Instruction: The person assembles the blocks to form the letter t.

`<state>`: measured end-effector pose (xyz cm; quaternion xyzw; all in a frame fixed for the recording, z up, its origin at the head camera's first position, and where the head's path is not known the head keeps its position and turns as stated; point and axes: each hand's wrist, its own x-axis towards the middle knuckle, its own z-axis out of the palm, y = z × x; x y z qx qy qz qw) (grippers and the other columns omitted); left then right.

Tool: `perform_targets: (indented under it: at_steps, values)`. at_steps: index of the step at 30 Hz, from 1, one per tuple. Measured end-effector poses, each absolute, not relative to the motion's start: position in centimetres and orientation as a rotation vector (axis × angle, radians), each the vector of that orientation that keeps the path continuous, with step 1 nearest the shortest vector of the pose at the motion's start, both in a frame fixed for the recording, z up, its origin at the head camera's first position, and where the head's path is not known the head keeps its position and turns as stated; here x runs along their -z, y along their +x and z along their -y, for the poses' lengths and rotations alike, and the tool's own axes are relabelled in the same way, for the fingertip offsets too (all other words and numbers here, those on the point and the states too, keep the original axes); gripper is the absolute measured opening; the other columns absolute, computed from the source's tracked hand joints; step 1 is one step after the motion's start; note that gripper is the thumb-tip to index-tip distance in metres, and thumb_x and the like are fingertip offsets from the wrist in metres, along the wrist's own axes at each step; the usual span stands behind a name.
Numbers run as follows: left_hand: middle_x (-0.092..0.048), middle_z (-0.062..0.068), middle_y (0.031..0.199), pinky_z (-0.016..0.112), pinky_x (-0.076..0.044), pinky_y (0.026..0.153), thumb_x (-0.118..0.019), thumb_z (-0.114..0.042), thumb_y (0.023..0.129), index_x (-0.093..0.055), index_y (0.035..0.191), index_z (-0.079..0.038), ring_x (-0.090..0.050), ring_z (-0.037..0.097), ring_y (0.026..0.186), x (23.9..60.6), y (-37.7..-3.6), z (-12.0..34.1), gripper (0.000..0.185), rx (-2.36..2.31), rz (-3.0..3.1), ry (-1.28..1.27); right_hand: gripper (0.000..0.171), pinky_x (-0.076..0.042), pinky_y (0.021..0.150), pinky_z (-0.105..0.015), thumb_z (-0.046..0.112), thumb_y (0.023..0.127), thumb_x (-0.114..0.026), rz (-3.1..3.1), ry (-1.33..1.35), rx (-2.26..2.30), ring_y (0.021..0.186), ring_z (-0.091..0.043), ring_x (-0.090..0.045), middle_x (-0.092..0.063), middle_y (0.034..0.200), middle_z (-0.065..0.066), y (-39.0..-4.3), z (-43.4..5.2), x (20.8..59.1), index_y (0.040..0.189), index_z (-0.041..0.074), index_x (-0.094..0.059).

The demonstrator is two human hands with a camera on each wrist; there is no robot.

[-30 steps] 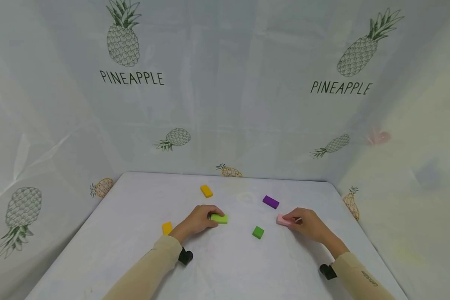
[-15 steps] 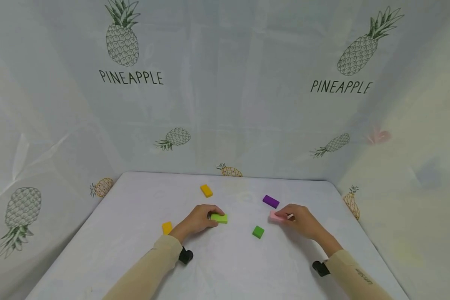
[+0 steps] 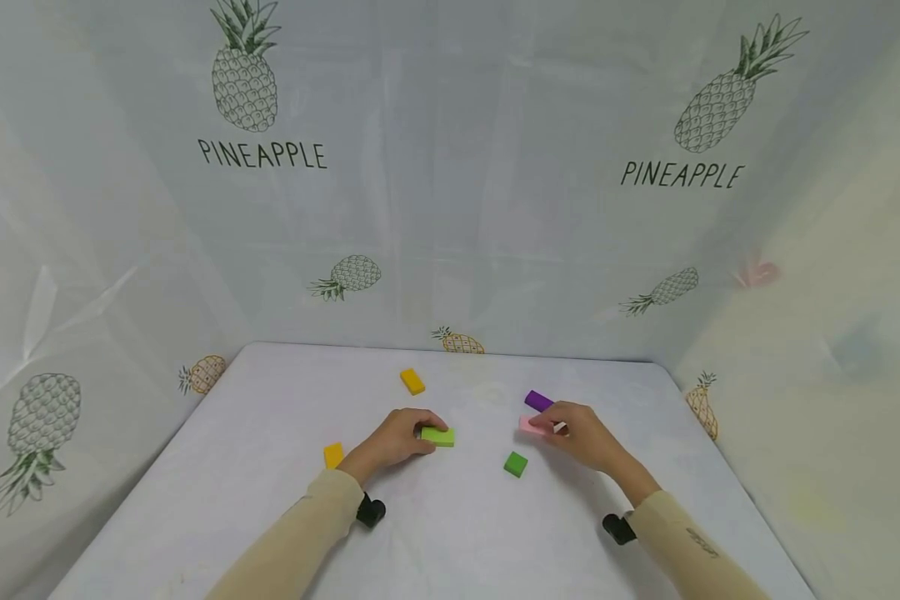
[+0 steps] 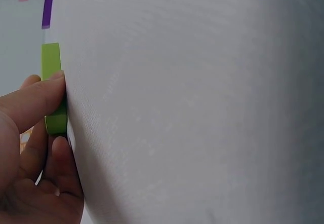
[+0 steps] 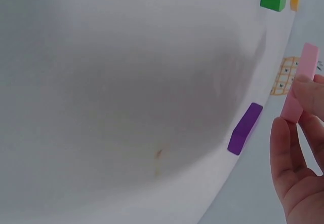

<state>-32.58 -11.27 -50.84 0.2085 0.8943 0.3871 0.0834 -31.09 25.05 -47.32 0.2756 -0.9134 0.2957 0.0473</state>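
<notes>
We see the right hand (image 3: 581,432) with its grip pinched on the pink block (image 3: 531,426), which sticks out to the left of the fingertips, lifted off the worktop (image 3: 450,533) and just in front of the purple block (image 3: 537,401). The left hand (image 3: 393,439) has its grip closed around the light green block (image 3: 438,436), which lies flat on the worktop at the fingertips. A dark green cube (image 3: 515,464) sits between both hands, nearer to us.
</notes>
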Motion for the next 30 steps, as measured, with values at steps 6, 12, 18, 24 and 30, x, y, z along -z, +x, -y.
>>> perform_targets:
  at_steps: [6, 12, 18, 24, 30]
  values:
    - [-0.065, -0.013, 0.114, 0.038, -0.044, 0.099, -0.076, -0.016, 0.085, -0.07, 0.112, -0.029, -0.054, 0.014, 0.106, 50.9, -32.5, 11.3, 0.031, -1.158, -2.666, 0.62, 0.03, -0.057, 0.075, -0.026, 0.001, 0.082, -0.076, 2.748, 0.904, -0.91, 0.091, -0.015, -0.062, -0.068, 0.1, 0.005, -31.5, -23.8, 47.3, 0.109, 0.016, -0.074]
    - [-0.065, -0.011, 0.116, 0.04, -0.044, 0.1, -0.076, -0.015, 0.086, -0.07, 0.113, -0.029, -0.054, 0.015, 0.107, 50.7, -32.4, 11.3, 0.031, -1.161, -2.665, 0.62, 0.03, -0.058, 0.075, -0.027, 0.002, 0.082, -0.077, 2.743, 0.919, -0.923, 0.092, -0.015, -0.063, -0.07, 0.101, 0.006, -31.9, -22.6, 47.2, 0.109, 0.016, -0.074]
    - [-0.065, -0.01, 0.116, 0.039, -0.043, 0.1, -0.075, -0.014, 0.086, -0.07, 0.113, -0.028, -0.054, 0.016, 0.108, 50.6, -32.4, 11.3, 0.031, -1.17, -2.659, 0.617, 0.031, -0.058, 0.076, -0.028, 0.004, 0.082, -0.078, 2.758, 0.925, -0.888, 0.089, -0.013, -0.062, -0.069, 0.098, 0.007, -32.2, -21.3, 47.3, 0.11, 0.017, -0.075]
    - [-0.065, -0.012, 0.115, 0.039, -0.043, 0.101, -0.076, -0.016, 0.086, -0.07, 0.111, -0.03, -0.053, 0.015, 0.109, 50.8, -32.5, 11.2, 0.03, -1.163, -2.66, 0.596, 0.029, -0.057, 0.077, -0.029, 0.003, 0.082, -0.077, 2.756, 0.947, -0.897, 0.091, -0.013, -0.062, -0.07, 0.099, 0.006, -32.2, -19.9, 47.5, 0.108, 0.016, -0.075]
    - [-0.064, -0.014, 0.116, 0.038, -0.043, 0.102, -0.076, -0.017, 0.086, -0.07, 0.111, -0.033, -0.053, 0.014, 0.109, 50.9, -32.6, 11.3, 0.031, -1.145, -2.67, 0.596, 0.028, -0.057, 0.08, -0.034, 0.002, 0.084, -0.075, 2.784, 0.941, -0.963, 0.094, -0.014, -0.063, -0.071, 0.103, 0.003, -32.1, -18.7, 47.3, 0.11, 0.014, -0.075]
